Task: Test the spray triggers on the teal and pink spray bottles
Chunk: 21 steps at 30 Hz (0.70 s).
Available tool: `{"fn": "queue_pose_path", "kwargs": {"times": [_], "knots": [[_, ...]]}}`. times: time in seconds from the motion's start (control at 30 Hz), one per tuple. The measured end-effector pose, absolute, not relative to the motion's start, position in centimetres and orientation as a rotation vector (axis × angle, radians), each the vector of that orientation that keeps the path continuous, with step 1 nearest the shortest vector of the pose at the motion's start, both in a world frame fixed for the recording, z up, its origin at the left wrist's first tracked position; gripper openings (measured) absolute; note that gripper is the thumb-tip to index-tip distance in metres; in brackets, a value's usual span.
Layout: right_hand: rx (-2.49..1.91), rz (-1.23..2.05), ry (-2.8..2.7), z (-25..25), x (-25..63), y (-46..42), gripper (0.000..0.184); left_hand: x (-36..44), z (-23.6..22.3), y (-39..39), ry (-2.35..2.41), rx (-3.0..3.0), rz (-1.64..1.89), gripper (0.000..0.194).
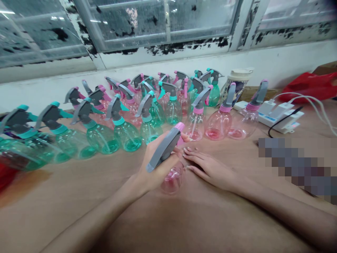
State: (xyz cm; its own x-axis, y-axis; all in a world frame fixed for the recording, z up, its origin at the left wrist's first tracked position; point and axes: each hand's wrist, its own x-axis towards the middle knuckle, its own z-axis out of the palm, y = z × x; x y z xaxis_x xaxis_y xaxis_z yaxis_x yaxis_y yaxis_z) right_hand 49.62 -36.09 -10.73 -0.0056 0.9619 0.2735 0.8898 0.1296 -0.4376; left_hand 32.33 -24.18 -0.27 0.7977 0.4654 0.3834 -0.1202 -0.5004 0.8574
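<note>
A spray bottle point(172, 182) with a clear pink body and a grey-and-pink trigger head stands in front of me, tilted slightly. My left hand point(162, 173) is closed around its neck, just under the trigger head, and hides the collar. To the right of the bottle, my right hand point(212, 168) lies low over the table with its fingers stretched out towards the bottle and nothing held. Whether those fingertips touch the bottle is hard to tell. Just beyond my hands stand a pink spray bottle point(195, 128) and a green spray bottle point(129, 138).
Several rows of green and pink spray bottles line the table point(105, 196) below the window. A white-lidded cup point(237, 84), a power strip point(279, 114) with cables and a red bag point(312, 86) are at the right. Something blurred red point(6, 177) lies far left.
</note>
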Motion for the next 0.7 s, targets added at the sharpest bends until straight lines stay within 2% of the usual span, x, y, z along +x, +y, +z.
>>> {"fn": "queue_pose_path", "kwargs": {"times": [0.33,0.7], "knots": [[-1.752,0.176,-1.907,-10.87,49.58,-36.03,0.043,32.36,-0.24,-24.02,0.310,2.028,0.757,0.006],[-1.767,0.203,-1.930,-10.92,49.69,-36.03,0.044,32.35,-0.40,-24.26,0.336,2.030,0.720,0.014]]}}
